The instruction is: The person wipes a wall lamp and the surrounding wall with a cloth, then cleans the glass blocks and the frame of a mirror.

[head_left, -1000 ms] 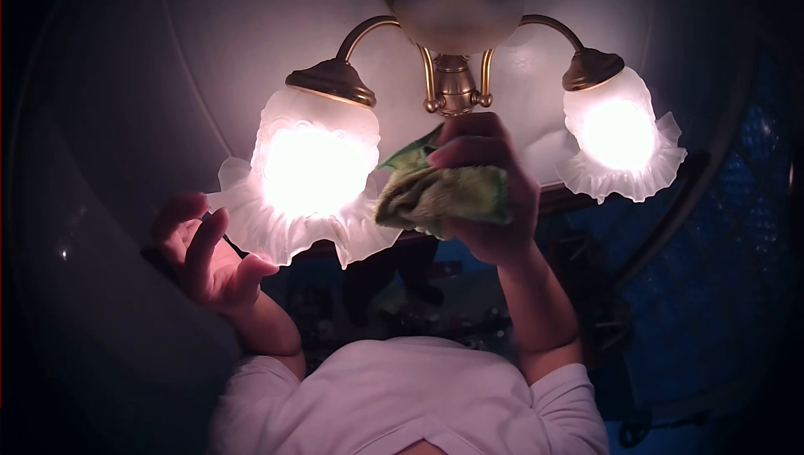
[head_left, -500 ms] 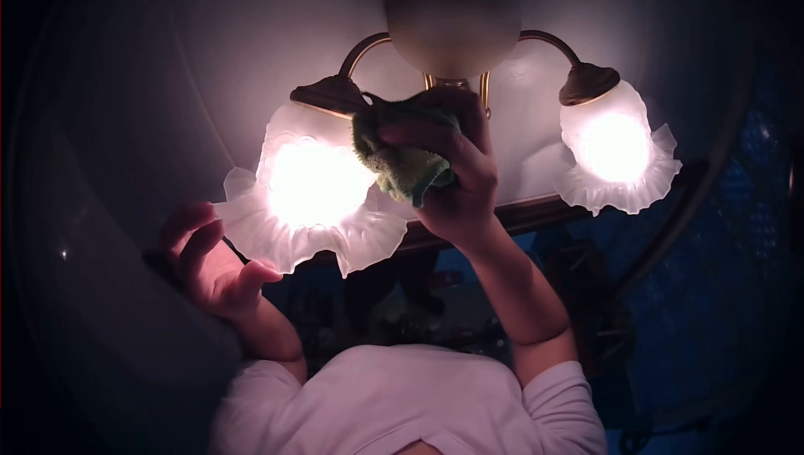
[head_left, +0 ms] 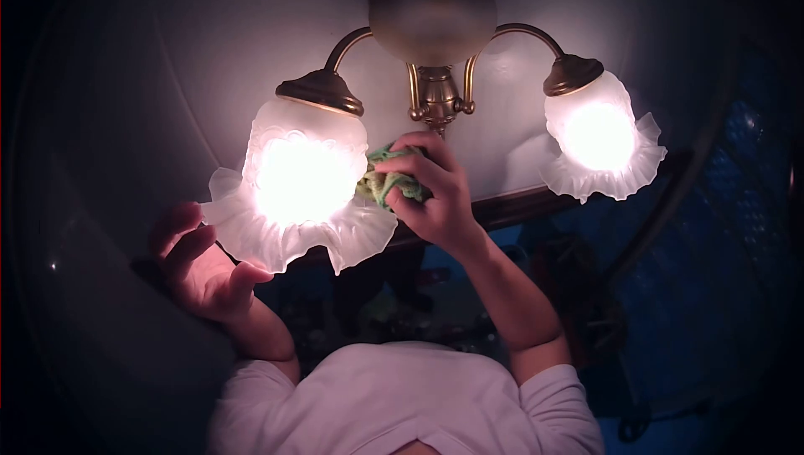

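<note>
Green cloth (head_left: 398,183): shifted lower along the near shade (head_left: 303,183) since the earlier frame, away from the brass cap (head_left: 320,91); now bunched at the glass's side, within the right hand (head_left: 431,195).
Right-hand grip: fingers and thumb are clamped on the cloth, its folds apparently gathered so that padding is kept between fingertips and lit glass; whether the glass is pressed cannot be told.
Ruffled rim (head_left: 293,245): flared below and left of the right hand, reached at its far edge by the left hand (head_left: 208,275).
Left-hand support: fingers and thumb are spread apart, tips set against the rim, presumably so that the shade is steadied from the side opposite the cloth.
Brass fitting (head_left: 436,95): seen just above the right hand.
Second shade (head_left: 599,141): lit, untouched, well apart to the right hand's right.
</note>
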The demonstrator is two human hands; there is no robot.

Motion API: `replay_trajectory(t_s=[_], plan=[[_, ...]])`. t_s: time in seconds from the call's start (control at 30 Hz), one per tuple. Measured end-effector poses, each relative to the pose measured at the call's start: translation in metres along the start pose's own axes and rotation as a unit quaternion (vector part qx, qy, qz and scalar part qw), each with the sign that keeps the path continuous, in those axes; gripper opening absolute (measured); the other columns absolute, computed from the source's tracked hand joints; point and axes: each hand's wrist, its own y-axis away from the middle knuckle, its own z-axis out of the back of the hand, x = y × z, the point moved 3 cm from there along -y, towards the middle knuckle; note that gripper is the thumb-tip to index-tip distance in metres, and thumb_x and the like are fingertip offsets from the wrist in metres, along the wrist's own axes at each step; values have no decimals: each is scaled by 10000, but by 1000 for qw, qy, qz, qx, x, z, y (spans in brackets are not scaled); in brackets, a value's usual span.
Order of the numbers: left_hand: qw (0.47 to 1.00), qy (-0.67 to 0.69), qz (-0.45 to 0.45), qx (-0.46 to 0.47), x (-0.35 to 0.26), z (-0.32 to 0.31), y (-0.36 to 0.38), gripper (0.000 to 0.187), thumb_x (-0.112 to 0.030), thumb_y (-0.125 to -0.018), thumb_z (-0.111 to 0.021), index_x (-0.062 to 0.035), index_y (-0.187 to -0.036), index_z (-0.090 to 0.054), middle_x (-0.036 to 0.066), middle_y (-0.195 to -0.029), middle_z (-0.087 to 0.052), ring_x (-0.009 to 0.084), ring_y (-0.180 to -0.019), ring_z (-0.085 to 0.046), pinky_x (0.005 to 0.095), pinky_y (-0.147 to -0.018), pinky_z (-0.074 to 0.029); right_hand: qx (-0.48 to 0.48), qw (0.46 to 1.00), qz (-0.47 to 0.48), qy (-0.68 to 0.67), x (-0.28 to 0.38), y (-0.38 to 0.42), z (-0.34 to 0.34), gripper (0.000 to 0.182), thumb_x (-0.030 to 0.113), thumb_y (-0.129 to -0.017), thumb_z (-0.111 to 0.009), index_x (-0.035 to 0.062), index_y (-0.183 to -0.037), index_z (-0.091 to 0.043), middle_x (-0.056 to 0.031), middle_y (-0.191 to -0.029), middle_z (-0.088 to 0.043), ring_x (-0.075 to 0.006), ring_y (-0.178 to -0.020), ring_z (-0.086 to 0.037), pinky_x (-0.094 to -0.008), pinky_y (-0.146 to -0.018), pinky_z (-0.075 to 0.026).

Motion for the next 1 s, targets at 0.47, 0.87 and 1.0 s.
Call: replay_trajectory(t_s=[0.47, 0.87, 1.0], plan=[[999, 32, -3, -10, 5, -5, 11, 552, -480, -810, -629, -49, -1137, -522, 136, -1190, -492, 262, -1092, -497, 372, -904, -431, -75, 883, 28, 462, -15, -17, 9, 588, 109, -659, -650, 100, -1229, -507, -105, -1112, -504, -281, -970, -511, -423, -816, -398], [828, 319, 457, 69, -30, -142, 149, 426, -133, -852, -563, -12, -1234, -416, 121, -1196, -481, 247, -1094, -478, 370, -964, -366, -96, 901, 41, 422, -13, -41, 14, 528, 24, -609, -613, 124, -1127, -577, -100, -1043, -560, -314, -959, -537, -425, -873, -388], [900, 195, 340, 192, -34, -157, 107, 477, -124, -825, -597, -21, -1251, -410, 157, -1187, -494, 272, -1128, -473, 375, -967, -372, -87, 894, 64, 435, -17, -4, 14, 438, 52, -620, -627, 103, -1055, -613, -91, -1037, -559, -299, -947, -539, -416, -849, -398]])
